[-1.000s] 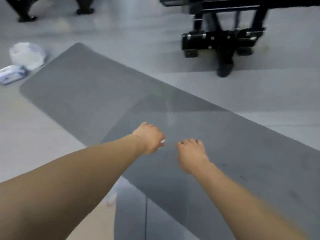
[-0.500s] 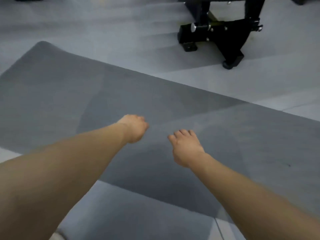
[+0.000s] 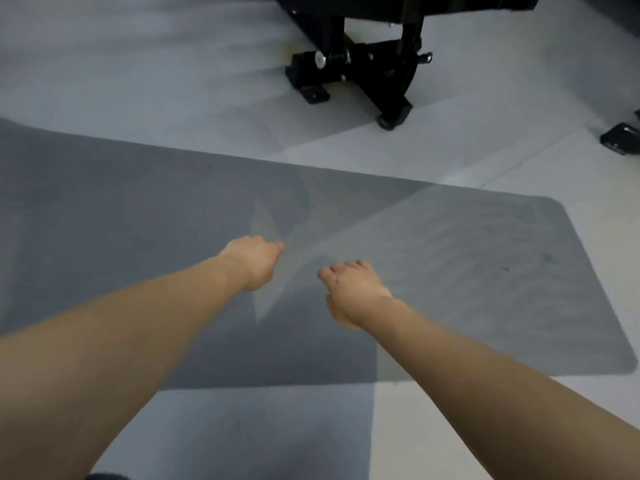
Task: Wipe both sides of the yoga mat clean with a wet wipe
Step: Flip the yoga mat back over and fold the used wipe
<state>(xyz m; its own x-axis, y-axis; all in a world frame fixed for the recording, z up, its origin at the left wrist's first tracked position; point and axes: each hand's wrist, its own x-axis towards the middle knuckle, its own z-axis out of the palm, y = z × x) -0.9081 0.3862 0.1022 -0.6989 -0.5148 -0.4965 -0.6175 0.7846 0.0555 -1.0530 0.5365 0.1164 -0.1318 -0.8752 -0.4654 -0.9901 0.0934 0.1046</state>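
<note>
Both hands — left hand (image 3: pixel 256 263), right hand (image 3: pixel 353 292) (fingers curled) — over yoga mat (image 3: pixel 485 271).

1. A pale grey floor (image 3: pixel 138 64) fills the top of the view; faint seams cross it at the right.
2. A black metal machine base (image 3: pixel 363 71) stands on the floor at the top centre – a silver knob (image 3: pixel 318 58) shows on its left side; one foot (image 3: pixel 389 121) reaches forward.
3. A small black foot pad (image 3: pixel 621 140) lies at the right edge – well apart from the base.
</note>
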